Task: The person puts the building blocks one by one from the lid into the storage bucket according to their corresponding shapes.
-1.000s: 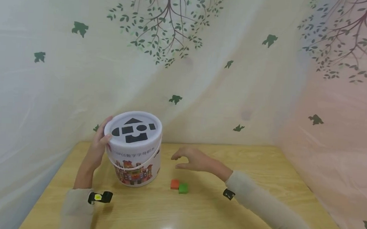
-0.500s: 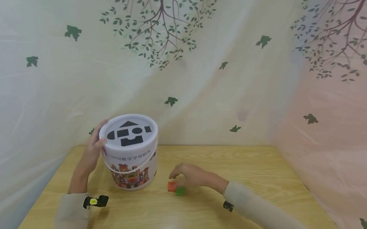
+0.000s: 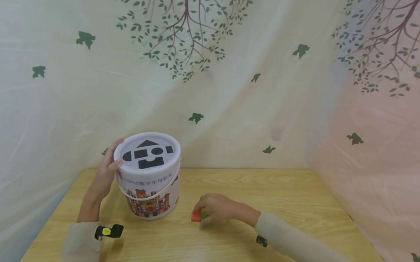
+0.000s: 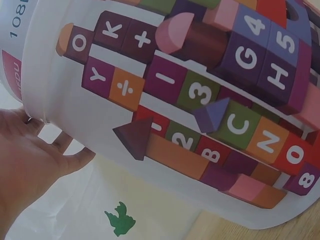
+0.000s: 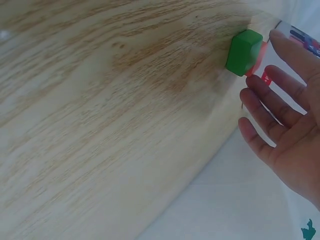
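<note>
A white lidded bucket point(image 3: 148, 175) with printed toy blocks on its side stands on the left of the table. My left hand point(image 3: 105, 170) holds it by the lid's rim, with the thumb on the near side and the fingers around the far side. A red block point(image 3: 196, 216) and a green block point(image 5: 244, 52) lie side by side on the table, right of the bucket. My right hand point(image 3: 219, 208) is over the green block and partly hides it in the head view. In the right wrist view its fingers point(image 5: 272, 107) are loosely bent beside the blocks; contact is unclear.
The wooden table point(image 3: 281, 199) reaches back to a pale curtain point(image 3: 232, 120) printed with leaves and branches. The bucket's thin white handle point(image 3: 155, 194) hangs down its front. Each wrist wears a dark strap.
My right hand has come down and forward from above the table to the blocks. The left hand stays on the bucket, and the head view has shifted slightly.
</note>
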A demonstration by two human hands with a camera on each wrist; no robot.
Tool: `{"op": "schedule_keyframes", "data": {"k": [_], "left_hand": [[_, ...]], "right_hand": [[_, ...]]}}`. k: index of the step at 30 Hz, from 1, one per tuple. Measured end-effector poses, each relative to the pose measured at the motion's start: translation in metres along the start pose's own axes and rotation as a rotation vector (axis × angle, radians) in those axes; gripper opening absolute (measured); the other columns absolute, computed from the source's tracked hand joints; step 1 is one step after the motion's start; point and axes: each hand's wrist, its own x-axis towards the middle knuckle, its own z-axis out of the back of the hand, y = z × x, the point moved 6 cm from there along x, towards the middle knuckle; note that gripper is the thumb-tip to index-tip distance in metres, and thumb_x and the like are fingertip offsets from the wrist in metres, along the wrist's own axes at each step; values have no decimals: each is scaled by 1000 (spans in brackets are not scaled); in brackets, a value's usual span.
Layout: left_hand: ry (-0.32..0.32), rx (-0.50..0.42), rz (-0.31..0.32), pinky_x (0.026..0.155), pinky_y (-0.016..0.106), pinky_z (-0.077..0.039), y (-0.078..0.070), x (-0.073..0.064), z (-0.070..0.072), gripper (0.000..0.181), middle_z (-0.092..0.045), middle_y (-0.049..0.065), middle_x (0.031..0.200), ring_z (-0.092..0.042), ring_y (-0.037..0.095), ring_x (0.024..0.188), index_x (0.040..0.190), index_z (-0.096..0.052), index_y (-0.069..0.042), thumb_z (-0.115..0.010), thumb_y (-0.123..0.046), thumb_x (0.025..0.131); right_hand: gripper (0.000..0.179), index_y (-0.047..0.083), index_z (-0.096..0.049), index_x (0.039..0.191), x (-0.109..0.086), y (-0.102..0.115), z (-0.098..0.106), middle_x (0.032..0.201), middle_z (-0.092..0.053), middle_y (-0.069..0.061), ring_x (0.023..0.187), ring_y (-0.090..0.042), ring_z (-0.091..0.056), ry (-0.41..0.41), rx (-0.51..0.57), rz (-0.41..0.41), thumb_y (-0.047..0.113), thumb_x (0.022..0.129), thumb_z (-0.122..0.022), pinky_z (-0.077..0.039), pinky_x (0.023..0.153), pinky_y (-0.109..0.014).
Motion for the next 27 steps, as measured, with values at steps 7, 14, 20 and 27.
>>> {"op": "schedule_keyframes", "data": {"k": [7,14,20,27], "left_hand": [[32,-5,-59,101,11,-37,-1,2,1,63,-41,-2,147,-42,12,129,161,-21,-10,-42,-18,102],[96,3,-55,100,10,-35,-5,4,2,64,-38,-3,145,-41,10,128,160,-18,-11,-42,-14,101],[109,19,-28,100,11,-35,0,6,4,66,-37,0,147,-41,11,128,161,-17,-14,-44,-18,101],[99,31,-9,102,16,-33,3,7,4,66,-36,1,150,-40,10,130,163,-17,-16,-42,-19,102]], "right_hand": [[41,11,-74,120,3,4,0,112,-73,-1,101,-15,-65,-14,-45,28,30,85,-83,-51,86,-21],[39,10,-74,119,5,6,-1,110,-73,-1,96,-13,-65,-29,-68,57,29,86,-82,-50,83,-20],[36,11,-74,119,9,5,-4,114,-74,0,102,-11,-66,-11,-56,42,28,88,-80,-51,90,-21],[35,11,-74,118,10,5,-6,114,-74,0,101,-8,-65,-25,-56,38,29,88,-80,-51,89,-20]]}}
